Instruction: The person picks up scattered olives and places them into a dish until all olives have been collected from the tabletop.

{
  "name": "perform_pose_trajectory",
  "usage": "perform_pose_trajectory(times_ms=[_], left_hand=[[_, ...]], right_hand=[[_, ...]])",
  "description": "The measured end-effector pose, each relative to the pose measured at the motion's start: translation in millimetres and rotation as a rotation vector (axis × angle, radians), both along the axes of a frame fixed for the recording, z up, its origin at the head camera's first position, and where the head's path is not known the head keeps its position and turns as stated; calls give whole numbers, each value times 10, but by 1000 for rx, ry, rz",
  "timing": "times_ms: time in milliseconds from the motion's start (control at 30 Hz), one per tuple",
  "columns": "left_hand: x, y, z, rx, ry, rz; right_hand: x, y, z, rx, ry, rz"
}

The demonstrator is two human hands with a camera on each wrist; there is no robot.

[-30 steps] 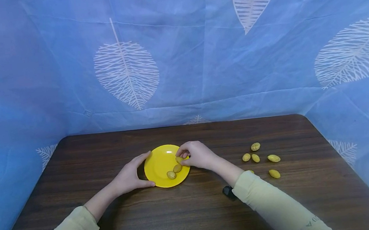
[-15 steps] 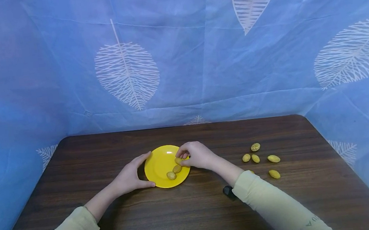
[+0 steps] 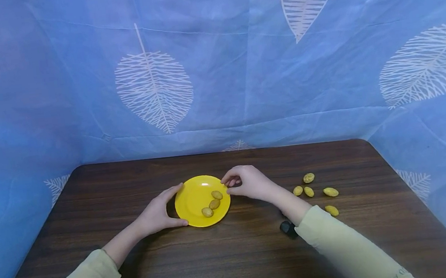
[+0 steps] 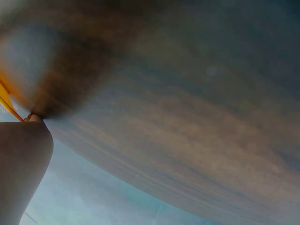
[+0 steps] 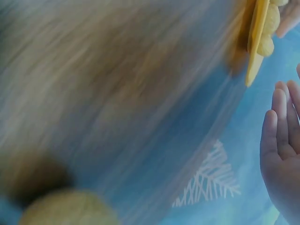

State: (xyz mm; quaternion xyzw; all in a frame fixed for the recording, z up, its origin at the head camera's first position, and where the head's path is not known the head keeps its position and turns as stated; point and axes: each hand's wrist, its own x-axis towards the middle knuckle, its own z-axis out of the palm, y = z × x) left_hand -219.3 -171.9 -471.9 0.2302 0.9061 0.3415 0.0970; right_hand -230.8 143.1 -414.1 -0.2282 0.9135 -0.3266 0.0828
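Observation:
In the head view a yellow plate lies on the dark table. Three small yellow oval fruits sit in a slanting row on its right half. My left hand spans the plate's left side, fingers at the far rim and thumb at the near rim. At the plate's right rim, my right hand holds nothing, with its thumb and fingers apart. From the right wrist, the straight fingers of that hand show beside the plate edge. The left wrist view is mostly blurred tabletop.
Several more yellow fruits lie loose on the right of the table, close to my right forearm. A black wrist camera hangs below that forearm. Blue cloth with white leaf prints rises behind the table.
My right hand has let go of a fruit on the plate and moved right, to the rim. That fruit now lies uncovered. The left hand and plate stay put.

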Motion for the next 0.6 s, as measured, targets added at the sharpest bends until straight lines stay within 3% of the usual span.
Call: perform_pose_trajectory(times_ms=[233, 600], left_hand=[[-3, 9, -12, -4, 6, -1], [-8, 9, -13, -3, -2, 4]], right_hand=[[108, 222, 74, 4, 4, -28], [256, 583, 50, 17, 14, -48]])
